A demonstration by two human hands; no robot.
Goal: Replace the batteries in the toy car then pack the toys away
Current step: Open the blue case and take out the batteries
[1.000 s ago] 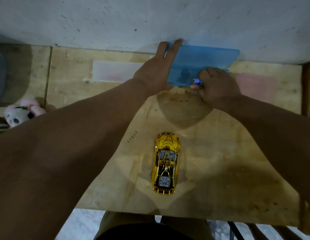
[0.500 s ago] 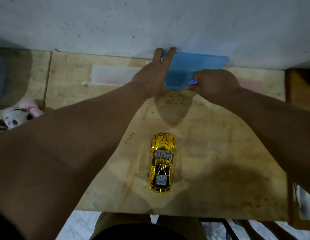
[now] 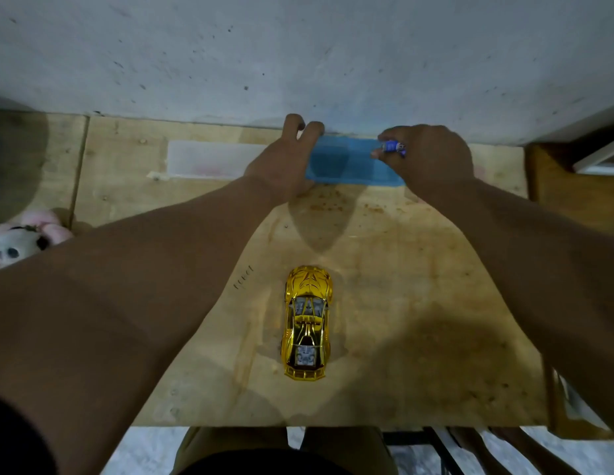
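The toy car [image 3: 308, 322] sits on the bench [image 3: 418, 303], near its front edge. The box [image 3: 346, 162] lies at the rear of the bench, against the wall [image 3: 298, 56]. The left hand [image 3: 281, 162] is at the box's left end, the right hand [image 3: 429, 159] at its right end. A plush toy [image 3: 21, 238] lies far left.

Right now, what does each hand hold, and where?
Right hand pinches a small battery by one end; left hand grips the blue box at its left end.
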